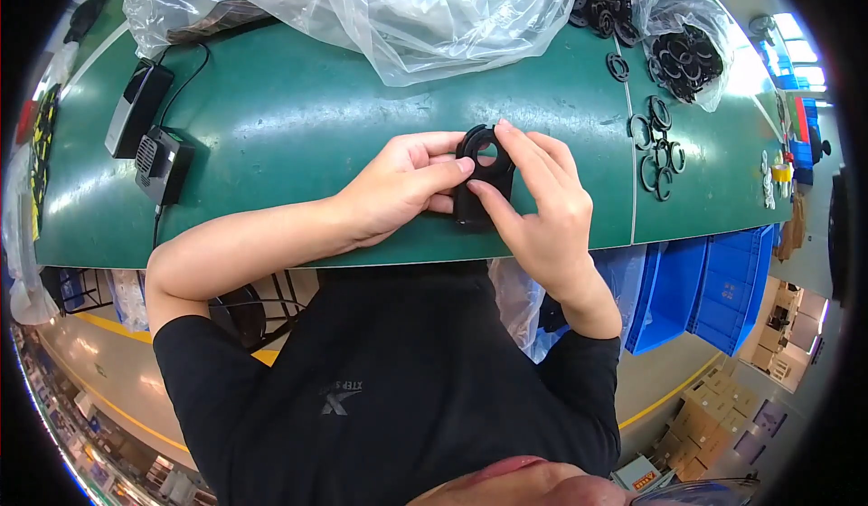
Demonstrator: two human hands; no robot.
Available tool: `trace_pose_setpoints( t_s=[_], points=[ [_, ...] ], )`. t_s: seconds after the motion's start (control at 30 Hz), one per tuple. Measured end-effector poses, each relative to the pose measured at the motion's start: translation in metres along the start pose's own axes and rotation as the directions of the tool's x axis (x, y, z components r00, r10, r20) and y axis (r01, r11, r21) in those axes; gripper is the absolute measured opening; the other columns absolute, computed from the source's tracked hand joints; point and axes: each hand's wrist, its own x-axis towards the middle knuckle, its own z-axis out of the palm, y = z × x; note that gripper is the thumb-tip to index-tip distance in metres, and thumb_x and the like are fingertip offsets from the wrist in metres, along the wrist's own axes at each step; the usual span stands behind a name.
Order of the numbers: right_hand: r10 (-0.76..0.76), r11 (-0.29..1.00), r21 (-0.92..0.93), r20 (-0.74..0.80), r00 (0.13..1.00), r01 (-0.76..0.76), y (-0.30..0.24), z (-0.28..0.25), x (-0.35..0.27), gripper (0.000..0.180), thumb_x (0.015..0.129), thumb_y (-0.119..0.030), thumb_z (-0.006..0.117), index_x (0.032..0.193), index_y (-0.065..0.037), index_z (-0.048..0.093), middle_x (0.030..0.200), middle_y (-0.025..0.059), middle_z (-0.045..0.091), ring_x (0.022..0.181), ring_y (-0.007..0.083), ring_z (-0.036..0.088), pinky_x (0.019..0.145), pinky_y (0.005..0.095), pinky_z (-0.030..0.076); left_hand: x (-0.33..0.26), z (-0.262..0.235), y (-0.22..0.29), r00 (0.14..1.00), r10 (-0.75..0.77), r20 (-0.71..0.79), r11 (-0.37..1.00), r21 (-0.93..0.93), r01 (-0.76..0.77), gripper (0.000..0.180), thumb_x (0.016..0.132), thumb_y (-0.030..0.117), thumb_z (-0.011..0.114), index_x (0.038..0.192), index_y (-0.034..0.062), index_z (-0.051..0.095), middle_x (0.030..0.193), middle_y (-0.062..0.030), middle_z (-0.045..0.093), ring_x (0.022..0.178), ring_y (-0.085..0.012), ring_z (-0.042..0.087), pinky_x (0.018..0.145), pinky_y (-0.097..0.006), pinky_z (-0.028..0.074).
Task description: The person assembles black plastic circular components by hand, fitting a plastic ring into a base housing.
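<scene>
holding a black plastic part [481, 180] with both hands, the person is keeping it just above the green tabletop [298, 126]. the left hand [402, 185] is closing its grip on the left side of the part, with its thumb pressing the front. the right hand [538, 203] is closing its grip on the right side, with one fingertip sitting on the top edge by the round hole. it looks like a fitting step: something is being pushed or checked around that hole. i am guessing the next move is calling for a steady left grip while the right fingers are pressing or turning. well away to the right of the right grip, loose black rings [658, 144] are lying. above both grips, a clear plastic bag [398, 18] is lying crumpled.
</scene>
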Motion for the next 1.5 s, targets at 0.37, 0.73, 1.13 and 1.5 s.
trace_pose_setpoints(
  t_s=[0.37,0.73,1.13,1.5],
  points=[
    [0.186,0.947,0.27,-0.013,0.982,-0.175,0.007,-0.004,0.009,0.037,0.069,-0.008,0.074,0.102,0.002,0.062,0.097,0.0153,0.063,0.082,0.0242,0.063,0.068,0.0314,0.051,-0.007,0.006,0.003,0.995,0.027,-0.099,0.954,0.3,0.004,0.029,0.095,0.019,0.046,0.118,0.0029,0.053,0.095,0.0031,0.06,0.073,-0.0012,0.05,0.059,-0.015,0.039],
    [0.406,0.604,0.636,0.273,0.872,-0.48,0.023,0.0,0.01,0.013,0.079,-0.004,0.066,0.089,0.004,0.065,0.08,0.0062,0.063,0.073,0.0109,0.062,0.061,0.0203,0.048,-0.006,0.008,0.005,0.982,0.155,-0.11,0.9,0.426,-0.094,0.027,0.091,0.014,0.053,0.11,-0.0038,0.059,0.089,-0.0018,0.063,0.075,-0.0039,0.051,0.066,-0.02,0.043],
    [0.444,0.445,0.659,0.425,0.789,-0.606,0.019,0.002,0.01,0.014,0.081,-0.004,0.063,0.089,0.008,0.063,0.078,0.0081,0.064,0.069,0.0102,0.061,0.064,0.0207,0.05,-0.007,0.004,-0.002,0.989,0.062,-0.132,0.935,0.353,-0.011,0.022,0.091,0.013,0.053,0.102,-0.0007,0.065,0.076,0.0016,0.062,0.063,-0.0007,0.046,0.054,-0.018,0.038],
    [0.487,0.482,0.653,0.354,0.798,-0.584,0.023,0.005,0.016,0.024,0.081,-0.01,0.065,0.097,0.007,0.062,0.079,0.0076,0.064,0.066,0.0094,0.06,0.06,0.0199,0.048,-0.001,0.006,0.004,0.987,0.001,-0.163,0.966,0.255,0.041,0.024,0.093,0.019,0.05,0.105,0.0006,0.061,0.092,-0.004,0.064,0.077,-0.0069,0.061,0.063,-0.019,0.05]
  ],
)
